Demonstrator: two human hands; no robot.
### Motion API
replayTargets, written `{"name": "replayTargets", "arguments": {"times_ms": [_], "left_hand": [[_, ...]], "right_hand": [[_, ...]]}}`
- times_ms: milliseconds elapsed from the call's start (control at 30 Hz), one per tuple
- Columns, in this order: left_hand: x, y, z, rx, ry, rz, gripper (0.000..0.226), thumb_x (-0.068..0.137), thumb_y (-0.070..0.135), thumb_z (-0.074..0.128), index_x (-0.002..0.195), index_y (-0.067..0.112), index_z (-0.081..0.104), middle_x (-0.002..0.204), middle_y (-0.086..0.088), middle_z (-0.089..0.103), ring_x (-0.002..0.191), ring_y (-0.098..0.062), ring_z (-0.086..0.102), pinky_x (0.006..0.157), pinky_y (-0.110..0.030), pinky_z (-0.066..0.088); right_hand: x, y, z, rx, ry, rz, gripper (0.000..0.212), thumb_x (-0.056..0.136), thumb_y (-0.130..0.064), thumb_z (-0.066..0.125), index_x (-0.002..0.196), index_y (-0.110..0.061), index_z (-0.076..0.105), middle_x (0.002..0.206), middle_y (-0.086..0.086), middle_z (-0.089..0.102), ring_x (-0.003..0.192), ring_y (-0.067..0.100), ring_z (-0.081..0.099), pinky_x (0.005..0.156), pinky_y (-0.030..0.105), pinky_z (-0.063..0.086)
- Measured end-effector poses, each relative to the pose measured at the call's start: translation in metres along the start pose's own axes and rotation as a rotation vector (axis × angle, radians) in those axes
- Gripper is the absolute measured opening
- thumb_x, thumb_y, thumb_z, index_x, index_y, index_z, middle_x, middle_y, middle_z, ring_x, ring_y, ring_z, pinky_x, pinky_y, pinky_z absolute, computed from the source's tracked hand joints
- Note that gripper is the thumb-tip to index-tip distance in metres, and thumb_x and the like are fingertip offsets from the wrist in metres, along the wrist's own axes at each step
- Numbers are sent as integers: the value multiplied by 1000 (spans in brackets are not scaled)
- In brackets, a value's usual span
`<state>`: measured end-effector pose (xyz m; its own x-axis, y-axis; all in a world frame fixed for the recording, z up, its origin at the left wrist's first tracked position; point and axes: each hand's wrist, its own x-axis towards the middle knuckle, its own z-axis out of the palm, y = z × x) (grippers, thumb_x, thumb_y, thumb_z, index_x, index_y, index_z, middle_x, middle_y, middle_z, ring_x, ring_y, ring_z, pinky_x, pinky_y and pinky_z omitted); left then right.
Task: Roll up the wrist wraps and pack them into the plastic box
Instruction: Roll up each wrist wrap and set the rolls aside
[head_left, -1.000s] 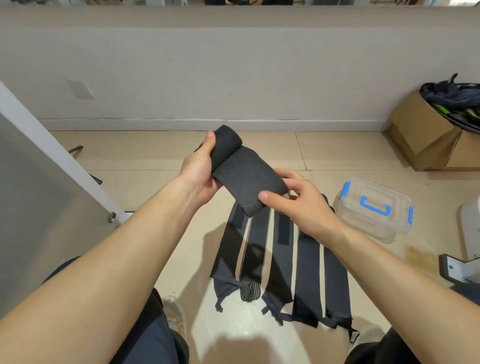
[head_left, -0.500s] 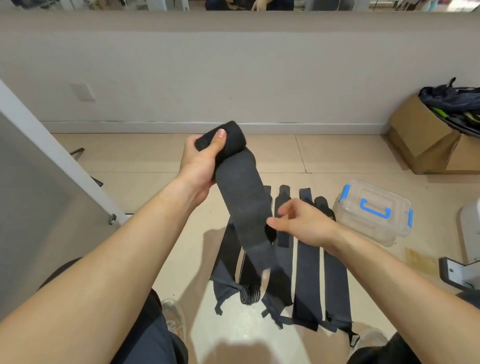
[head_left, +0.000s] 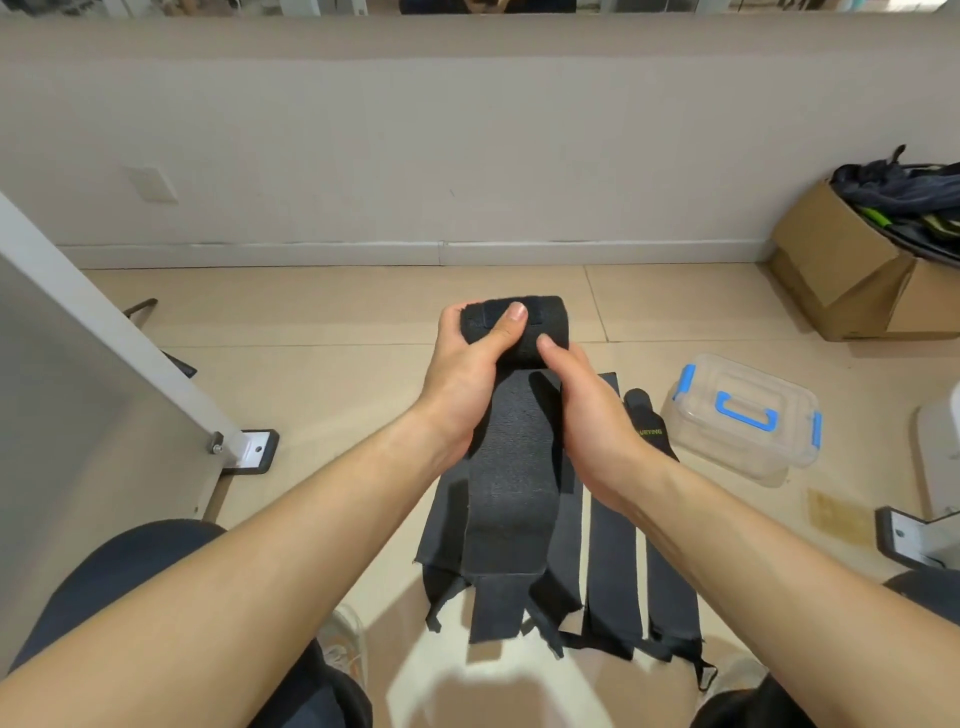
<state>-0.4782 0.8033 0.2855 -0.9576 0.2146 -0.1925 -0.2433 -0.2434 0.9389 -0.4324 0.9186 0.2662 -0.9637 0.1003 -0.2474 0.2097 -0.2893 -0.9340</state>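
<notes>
At far left stands a grey panel (head_left: 78, 395). Right of it, held above the floor (head_left: 322, 322), the left hand (head_left: 465, 376) grips the rolled end of a black wrap (head_left: 511, 488), its thumb curled over the roll's front and its fingers behind. The loose tail hangs down toward the person. The right hand (head_left: 589, 415) clamps the roll's right side, its thumb on the front and its other fingers hidden. Under the hands, flat wraps (head_left: 613, 561) lie side by side. Just beside them sits the clear box (head_left: 748, 421), lid on. Farther right, by the wall, a carton (head_left: 836, 270) holds dark gear.
</notes>
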Motion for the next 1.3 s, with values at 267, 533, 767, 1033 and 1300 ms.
{"name": "replayTargets", "arguments": {"times_ms": [267,533,767,1033,1300], "left_hand": [[2,-11,1,81,-30,6,41,96,24,71,127,14,48,107,-7,71,95,-19,73,83,-33,60],[5,-15,-7,158,-218,-11,36,95,10,69,122,21,48,100,-6,68,91,-20,68,85,-39,58],[11,-5,-12,295,-273,-243,73,79,27,83,139,10,45,120,-12,73,106,-23,74,99,-46,57],[4,-8,-8,282,-133,-363,57,98,69,43,99,22,74,93,0,80,84,-14,76,88,-37,59],[6,-8,-11,248,-123,-258,50,99,52,56,111,6,72,110,-12,77,96,-24,75,91,-37,59]], "right_hand": [[13,2,-6,-81,58,127,90,68,-94,53,137,-35,59,128,-2,71,119,19,68,109,47,47],[14,-4,-13,-43,76,121,57,98,-61,54,135,-18,56,119,7,75,105,23,75,90,43,60],[8,0,-12,-129,112,39,39,104,-47,51,132,-19,48,120,6,70,106,19,72,86,37,59],[6,3,-11,-300,81,-35,37,108,-43,43,138,-27,29,104,-18,57,89,-7,57,62,10,45],[6,-1,-17,-110,-5,-2,38,107,-27,52,143,-27,39,121,2,72,108,18,72,82,32,61]]}}
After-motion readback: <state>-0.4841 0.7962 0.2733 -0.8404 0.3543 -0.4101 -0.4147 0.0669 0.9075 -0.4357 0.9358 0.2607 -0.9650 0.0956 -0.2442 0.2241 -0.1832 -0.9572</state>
